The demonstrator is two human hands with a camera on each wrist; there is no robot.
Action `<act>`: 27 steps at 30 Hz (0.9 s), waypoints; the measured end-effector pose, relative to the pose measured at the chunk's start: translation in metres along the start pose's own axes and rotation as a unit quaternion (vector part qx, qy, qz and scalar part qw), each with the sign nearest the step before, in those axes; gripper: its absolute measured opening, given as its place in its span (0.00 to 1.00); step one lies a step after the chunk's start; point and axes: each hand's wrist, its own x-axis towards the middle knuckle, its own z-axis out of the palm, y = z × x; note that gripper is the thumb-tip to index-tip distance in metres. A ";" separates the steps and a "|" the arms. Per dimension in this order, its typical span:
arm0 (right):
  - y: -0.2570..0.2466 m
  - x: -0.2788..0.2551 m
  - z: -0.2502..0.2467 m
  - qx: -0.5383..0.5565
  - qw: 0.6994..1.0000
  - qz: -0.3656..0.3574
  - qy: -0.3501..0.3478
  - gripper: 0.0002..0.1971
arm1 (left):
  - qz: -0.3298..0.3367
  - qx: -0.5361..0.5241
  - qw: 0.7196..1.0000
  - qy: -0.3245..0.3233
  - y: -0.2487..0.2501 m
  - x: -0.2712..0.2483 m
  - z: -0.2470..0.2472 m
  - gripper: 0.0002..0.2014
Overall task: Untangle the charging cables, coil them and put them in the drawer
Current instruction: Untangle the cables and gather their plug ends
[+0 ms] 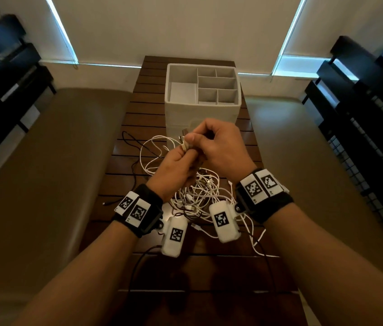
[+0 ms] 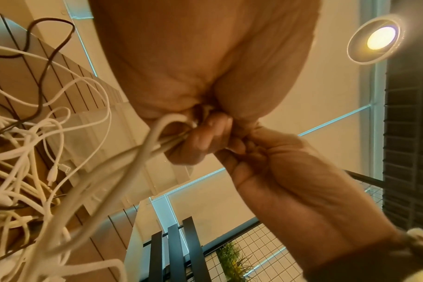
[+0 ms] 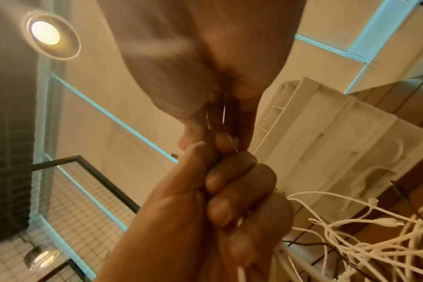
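A tangle of white charging cables (image 1: 200, 194) lies on the dark slatted table (image 1: 138, 109), with a thin black cable (image 1: 136, 161) running out to its left. Both hands are raised above the heap, touching each other. My left hand (image 1: 181, 154) grips a small bundle of white cable loops (image 2: 167, 122) in its curled fingers. My right hand (image 1: 200, 135) pinches cable at the top of that bundle, where a connector end (image 1: 184, 132) sticks out. Strands hang from the hands down to the tangle (image 3: 362, 238). The white drawer box (image 1: 203, 90), divided into compartments, stands just behind the hands.
Padded benches (image 1: 44, 161) flank the narrow table on both sides. Dark shelving (image 1: 362, 114) with a wire grid stands at the right and more dark shelving at the left. A cable trails over the table's near right part (image 1: 256, 245).
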 end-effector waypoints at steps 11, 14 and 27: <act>-0.002 -0.004 0.017 -0.019 0.998 -0.035 -0.054 0.14 | -0.027 -0.026 0.998 0.043 0.003 -0.002 -0.001 0.20; 0.003 -0.011 0.014 0.050 0.998 0.006 -0.040 0.21 | -0.020 -0.040 0.998 0.051 0.008 -0.002 -0.011 0.19; 0.070 -0.054 0.004 -0.232 0.945 -0.005 -0.232 0.30 | -0.023 -0.212 0.977 0.010 0.024 -0.010 -0.060 0.21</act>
